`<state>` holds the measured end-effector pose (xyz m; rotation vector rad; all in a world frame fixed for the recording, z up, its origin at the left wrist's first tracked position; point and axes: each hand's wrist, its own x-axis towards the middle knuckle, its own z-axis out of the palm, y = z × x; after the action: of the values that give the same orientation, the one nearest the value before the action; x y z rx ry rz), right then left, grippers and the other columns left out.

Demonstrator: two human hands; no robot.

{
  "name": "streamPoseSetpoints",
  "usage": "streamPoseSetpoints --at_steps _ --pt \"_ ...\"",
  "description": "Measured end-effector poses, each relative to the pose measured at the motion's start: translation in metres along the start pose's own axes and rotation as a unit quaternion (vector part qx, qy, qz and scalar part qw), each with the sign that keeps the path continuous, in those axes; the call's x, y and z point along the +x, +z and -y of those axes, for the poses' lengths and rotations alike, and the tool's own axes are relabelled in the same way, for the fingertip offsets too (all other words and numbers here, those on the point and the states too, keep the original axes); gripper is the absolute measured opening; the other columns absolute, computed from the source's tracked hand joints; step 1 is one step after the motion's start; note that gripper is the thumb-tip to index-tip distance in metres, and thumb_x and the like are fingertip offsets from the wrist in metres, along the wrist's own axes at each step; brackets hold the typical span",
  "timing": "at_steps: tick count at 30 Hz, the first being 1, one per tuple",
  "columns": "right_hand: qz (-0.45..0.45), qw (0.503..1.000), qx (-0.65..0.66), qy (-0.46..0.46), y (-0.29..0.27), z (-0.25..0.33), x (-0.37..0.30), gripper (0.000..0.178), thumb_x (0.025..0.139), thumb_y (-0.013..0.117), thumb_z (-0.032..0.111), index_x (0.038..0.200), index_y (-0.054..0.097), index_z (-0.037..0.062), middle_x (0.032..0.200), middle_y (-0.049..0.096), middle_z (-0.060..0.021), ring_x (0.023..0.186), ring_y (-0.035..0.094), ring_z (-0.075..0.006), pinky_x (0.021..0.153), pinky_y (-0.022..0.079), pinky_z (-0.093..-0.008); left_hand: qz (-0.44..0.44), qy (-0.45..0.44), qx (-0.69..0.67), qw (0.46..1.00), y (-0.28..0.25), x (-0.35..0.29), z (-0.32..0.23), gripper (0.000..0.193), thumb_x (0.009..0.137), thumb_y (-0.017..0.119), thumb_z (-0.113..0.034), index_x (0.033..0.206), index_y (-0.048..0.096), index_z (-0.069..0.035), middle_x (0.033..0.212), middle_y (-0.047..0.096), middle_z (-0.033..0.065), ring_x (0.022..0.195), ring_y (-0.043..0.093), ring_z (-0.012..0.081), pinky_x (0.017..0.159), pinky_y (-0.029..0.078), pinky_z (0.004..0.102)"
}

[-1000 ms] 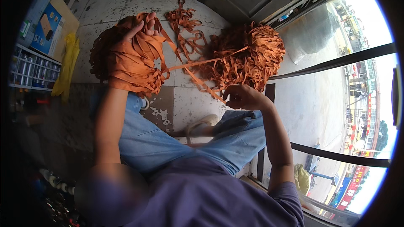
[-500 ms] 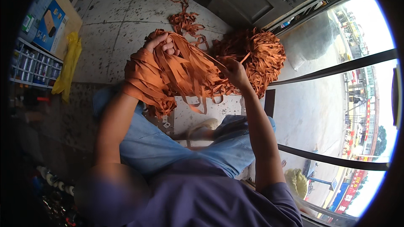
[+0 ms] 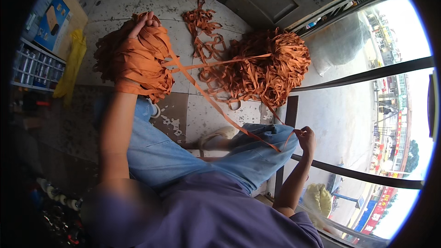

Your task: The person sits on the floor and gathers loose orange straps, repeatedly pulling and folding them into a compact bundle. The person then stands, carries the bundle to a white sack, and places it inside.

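A thick bundle of orange fabric strips point(image 3: 138, 59) is wound round my left hand point(image 3: 146, 22) and forearm, at the upper left. The fingers of that hand are curled in over the strips at the top of the bundle. My right hand point(image 3: 307, 138) is out by my right knee, its fingers pinching an orange strip point(image 3: 290, 138). From the bundle one strip runs diagonally down across my right thigh toward this hand. A large heap of the same strips point(image 3: 271, 66) lies on the floor in front, and another strip stretches from it to the bundle.
Loose orange strips point(image 3: 202, 27) trail over the tiled floor point(image 3: 124, 7) beyond the heap. A grey door point(image 3: 264, 0) stands at the back, with glass panes along the right. On the left are a rack of small cans point(image 3: 39, 66) and a yellow plastic bag point(image 3: 72, 66).
My left hand has swung left with the bundle, away from the heap. My right hand has moved from the heap down to the right, drawing a strip out long.
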<state>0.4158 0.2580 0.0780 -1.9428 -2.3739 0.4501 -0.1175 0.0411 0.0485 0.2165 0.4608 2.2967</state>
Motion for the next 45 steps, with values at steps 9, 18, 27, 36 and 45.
streamPoseSetpoints --at_steps 9,18,27,36,45 --pt "0.208 0.831 0.065 -0.512 0.034 0.266 -0.045 0.013 0.079 0.065 0.012 0.088 0.061 0.0052 0.073 0.065 -0.0082 0.066 0.064 -0.0238 0.059 0.049 -0.0340 0.157 -0.105 0.082 0.979 -0.012 0.006 0.005 0.009 0.087 0.057 -0.010 0.088 0.057 -0.001 0.086 0.057 0.0066 0.089 0.055 0.0195 0.086 0.045 0.0310" --pt "0.272 0.751 0.376 -0.470 0.045 0.355 -0.019 0.005 0.085 0.054 -0.003 0.088 0.054 -0.0002 0.074 0.062 -0.0072 0.062 0.063 -0.0149 0.053 0.050 -0.0260 0.194 -0.158 0.213 0.945 0.013 -0.044 0.060 0.027 0.086 0.064 -0.023 0.096 0.052 -0.001 0.079 0.060 0.0079 0.078 0.061 0.0194 0.073 0.051 0.0315" --pt "0.269 0.793 0.450 -0.311 0.076 0.246 0.018 0.025 0.077 0.074 0.015 0.092 0.057 0.0032 0.071 0.057 0.0013 0.067 0.053 -0.0076 0.061 0.045 -0.0243 0.132 -0.334 0.050 0.932 0.004 -0.023 0.066 0.026 0.092 0.053 -0.028 0.073 0.052 -0.012 0.062 0.052 -0.0006 0.064 0.056 0.0160 0.084 0.046 0.0350" --pt "-0.221 0.916 0.308 0.131 0.048 -0.185 0.003 0.021 0.081 0.070 0.021 0.072 0.057 0.0062 0.052 0.044 0.0055 0.046 0.036 -0.0029 0.037 0.024 -0.0229 -0.088 0.035 -0.037 0.995 -0.002 -0.013 -0.011 0.020 0.095 0.044 -0.014 0.079 0.050 -0.003 0.076 0.056 0.0084 0.076 0.055 0.0210 0.086 0.045 0.0317" --pt "-0.212 0.918 0.335 0.029 0.016 -0.019 0.004 0.027 0.082 0.068 0.029 0.082 0.058 0.0049 0.053 0.048 0.0016 0.048 0.045 -0.0074 0.042 0.034 -0.0249 -0.007 0.040 0.042 0.998 -0.022 -0.003 -0.021 0.016 0.094 0.048 -0.015 0.087 0.055 -0.002 0.086 0.056 0.0047 0.083 0.054 0.0133 0.085 0.043 0.0259"
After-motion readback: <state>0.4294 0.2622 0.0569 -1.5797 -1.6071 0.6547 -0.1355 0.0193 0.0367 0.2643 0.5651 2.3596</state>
